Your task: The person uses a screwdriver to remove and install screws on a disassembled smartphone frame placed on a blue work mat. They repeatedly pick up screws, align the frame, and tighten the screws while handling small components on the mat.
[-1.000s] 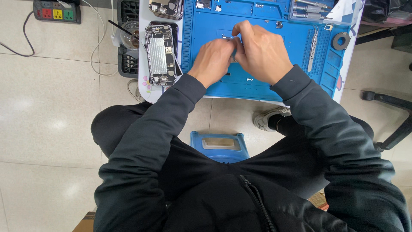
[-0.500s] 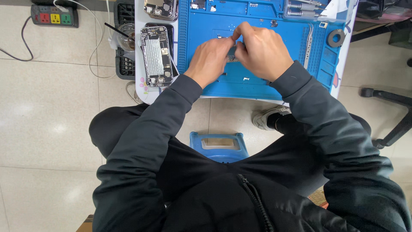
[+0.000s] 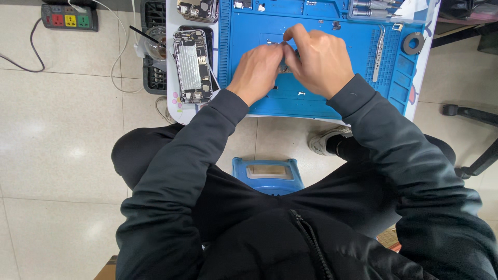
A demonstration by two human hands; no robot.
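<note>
A small dark metallic part (image 3: 285,66) is pinched between the two hands over the middle of the blue silicone work mat (image 3: 321,31); most of it is hidden by the fingers, so its long axis and the way it points cannot be told. The left hand (image 3: 258,72) is brought in from 7 o'clock, with its fingertips drawn together on the part. The right hand (image 3: 317,61) is brought in from 5 o'clock, its thumb and forefinger closed on the same part, so that the fingertips of both hands are touching.

The mat is laid on a white tabletop (image 3: 173,93) whose near edge is seen just below the wrists, at 6 o'clock. Bare blue surface is left open at 12 o'clock and at 3 o'clock of the hands. At 9 o'clock, just off the mat's ribbed left border, an opened silver phone chassis with exposed insides (image 3: 192,65) is laid with its long axis running from 12 to 6 o'clock. At 3 o'clock a pair of slim metal tweezers (image 3: 379,54) is laid on the mat, also lengthwise from 12 to 6, and beyond it, near the mat's right edge, a dark tape roll (image 3: 413,43) is set. A blue plastic stool (image 3: 268,175) is seen between the knees at 6 o'clock.
</note>
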